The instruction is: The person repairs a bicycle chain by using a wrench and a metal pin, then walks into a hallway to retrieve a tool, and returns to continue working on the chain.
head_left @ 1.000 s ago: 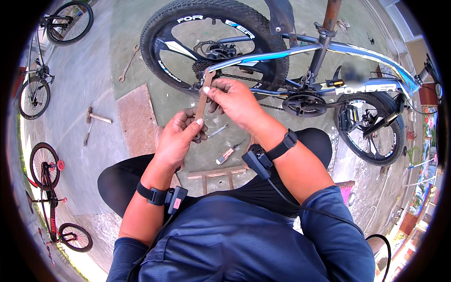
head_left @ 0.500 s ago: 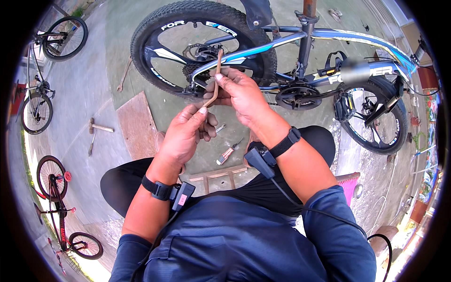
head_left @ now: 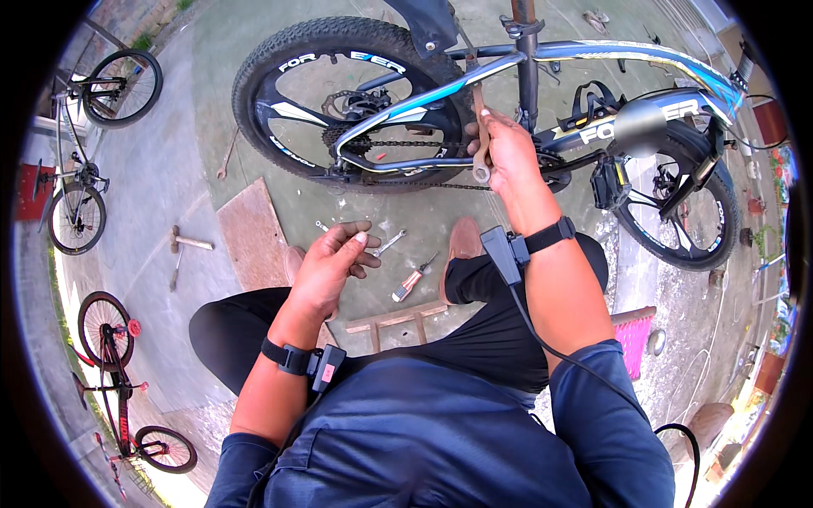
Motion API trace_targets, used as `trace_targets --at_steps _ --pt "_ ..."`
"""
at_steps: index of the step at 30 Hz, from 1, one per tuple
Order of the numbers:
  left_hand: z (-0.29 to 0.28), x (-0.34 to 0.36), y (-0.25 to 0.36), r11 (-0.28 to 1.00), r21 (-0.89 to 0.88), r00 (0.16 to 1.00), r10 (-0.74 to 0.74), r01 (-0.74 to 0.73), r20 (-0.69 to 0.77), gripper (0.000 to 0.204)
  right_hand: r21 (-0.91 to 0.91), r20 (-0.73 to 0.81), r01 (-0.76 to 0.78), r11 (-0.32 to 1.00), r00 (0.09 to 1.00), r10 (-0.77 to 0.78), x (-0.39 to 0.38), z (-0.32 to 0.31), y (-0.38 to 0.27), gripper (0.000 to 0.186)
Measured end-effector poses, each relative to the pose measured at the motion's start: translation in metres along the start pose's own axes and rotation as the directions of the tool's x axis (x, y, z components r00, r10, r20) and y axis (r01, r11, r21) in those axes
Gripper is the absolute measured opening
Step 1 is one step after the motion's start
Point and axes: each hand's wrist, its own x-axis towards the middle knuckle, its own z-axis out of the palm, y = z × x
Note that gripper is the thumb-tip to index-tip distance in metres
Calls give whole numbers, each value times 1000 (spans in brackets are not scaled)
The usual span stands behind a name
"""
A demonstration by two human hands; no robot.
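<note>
My right hand [head_left: 501,148] grips a rusty brown spanner [head_left: 482,157], tilted nearly upright beside the blue-and-black bicycle's frame [head_left: 449,91], just left of the seat tube and over the chain area. Its ring end points down toward me; the upper end reaches the frame, contact unclear. My left hand [head_left: 343,258] hangs empty, fingers loosely bent and apart, below the rear wheel [head_left: 254,114]. Just beyond it a small silver spanner [head_left: 391,243] lies on the green floor, with a screwdriver [head_left: 412,284] lower right.
A rusty board [head_left: 250,224], hammer [head_left: 190,241], thin tool [head_left: 174,275] and long spanner [head_left: 229,152] lie leftward. A wooden frame [head_left: 385,324] sits between my legs, a pink slatted object [head_left: 631,347] at right. Other bicycles [head_left: 106,334] are along the left edge.
My left hand has let go of the rusty spanner and dropped lower. My right hand has moved right and up with it, to beside the seat tube.
</note>
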Motion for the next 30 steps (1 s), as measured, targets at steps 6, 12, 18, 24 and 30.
trace_targets --at_steps 6,12,18,24,30 --pt "4 2 -3 1000 15 1000 -26 27 -14 38 48 89 54 997 994 -58 22 -2 -8 28" --pt "3 10 -12 997 50 998 -59 59 -1 40 106 127 -13 994 992 0 24 -12 -12 28" --pt "4 17 -21 994 80 996 -84 81 30 42 77 97 -42 996 995 34 18 -21 -16 29" --pt "1 23 -25 993 80 994 -96 92 49 41 24 153 -1 1000 988 -2 23 -18 -26 30" --pt "-6 25 -29 991 86 993 -105 101 46 41 25 173 4 1000 985 -8 32 -19 -26 30"
